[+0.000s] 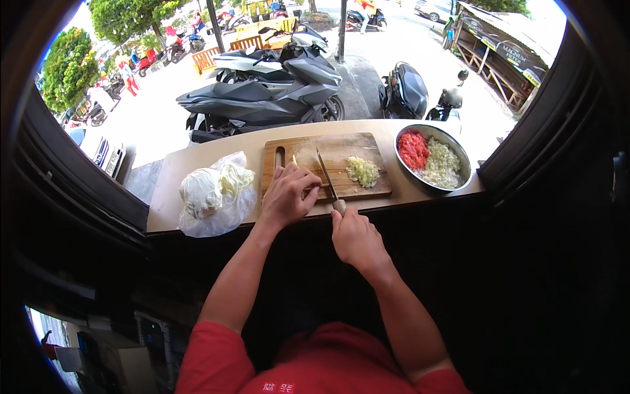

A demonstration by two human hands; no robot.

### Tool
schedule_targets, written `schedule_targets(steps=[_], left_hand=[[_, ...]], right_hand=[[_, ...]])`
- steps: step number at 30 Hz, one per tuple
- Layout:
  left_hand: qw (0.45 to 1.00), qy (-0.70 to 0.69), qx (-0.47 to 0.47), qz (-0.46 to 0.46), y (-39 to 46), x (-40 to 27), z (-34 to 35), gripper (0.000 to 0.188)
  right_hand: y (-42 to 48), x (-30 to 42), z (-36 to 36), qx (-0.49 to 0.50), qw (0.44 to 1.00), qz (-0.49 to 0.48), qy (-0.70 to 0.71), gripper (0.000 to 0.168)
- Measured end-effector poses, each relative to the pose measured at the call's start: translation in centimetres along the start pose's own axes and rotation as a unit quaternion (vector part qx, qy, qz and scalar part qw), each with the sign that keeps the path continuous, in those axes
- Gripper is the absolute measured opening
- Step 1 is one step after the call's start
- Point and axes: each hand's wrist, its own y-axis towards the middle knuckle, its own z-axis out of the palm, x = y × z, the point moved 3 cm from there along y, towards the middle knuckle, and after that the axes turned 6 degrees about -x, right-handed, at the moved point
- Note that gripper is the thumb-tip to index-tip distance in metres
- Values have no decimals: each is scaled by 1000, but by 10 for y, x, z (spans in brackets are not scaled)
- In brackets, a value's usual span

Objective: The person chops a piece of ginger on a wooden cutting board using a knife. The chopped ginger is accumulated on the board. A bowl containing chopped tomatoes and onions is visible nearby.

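Note:
My right hand (362, 239) grips the light handle of a kitchen knife (326, 170), whose blade points away from me over a wooden cutting board (305, 145). Just left of the blade, my left hand (290, 192) presses down on the board with curled fingers. A pale vegetable piece (294, 159) sticks out past those fingers, and the rest of it is hidden under the hand. Right of the knife lies a small heap of finely chopped, pale green vegetable (363, 171).
A round metal bowl (462, 183) at the right holds chopped red (412, 149) and pale (440, 162) pieces. Left of the board, cabbage (201, 189) sits on a clear plastic bag (219, 224). The pale counter (165, 207) fills a window opening, with parked motorcycles (266, 93) outside.

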Motion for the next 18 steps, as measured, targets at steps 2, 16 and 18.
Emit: schedule_targets(steps=[2,16,18], left_hand=[[1000,10,-5,10,2,-3,-1,11],[1000,15,-15,11,-1,-2,-3,11],[1000,11,-14,6,-3,-2,-2,11]], right_hand=[[15,-2,-11,7,1000,-20,-8,54],[21,6,-35,131,988,24,73,60],[17,7,-35,145,985,18,87,59]])
